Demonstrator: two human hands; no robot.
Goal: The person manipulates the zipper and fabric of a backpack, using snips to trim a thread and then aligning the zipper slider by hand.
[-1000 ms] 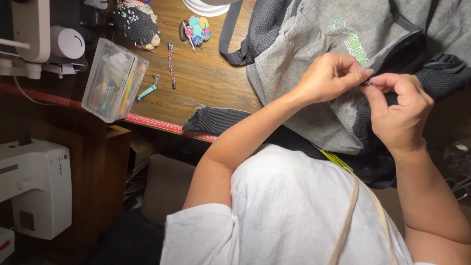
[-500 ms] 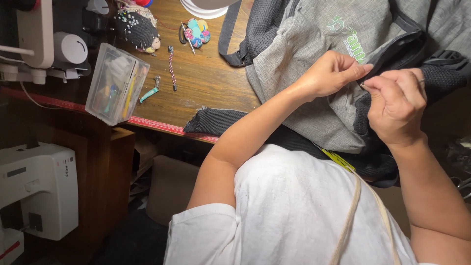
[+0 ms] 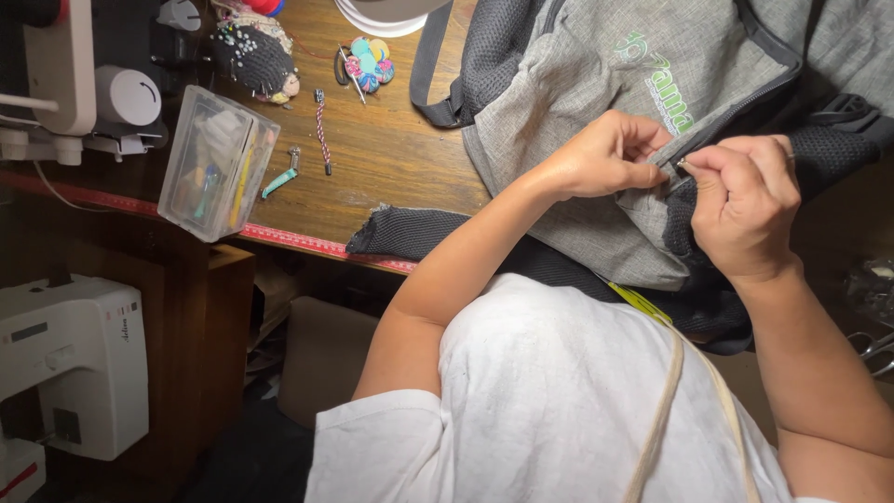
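Both bare arms bent inward, left hand [image 3: 610, 154] and right hand [image 3: 745, 200] close together, fingertips pinched.

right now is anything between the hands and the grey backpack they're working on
Nothing visible. The left hand rests directly on the grey backpack beside its zipper, and the right hand pinches a small metal piece at the same seam. The clear plastic box sits well off to the side.

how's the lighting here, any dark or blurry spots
Head view: warm light falls on the wooden table, the grey backpack and both hands, left hand, right hand, all sharp; the space under the table is deep in shadow; the white sewing machine shows only dimly.
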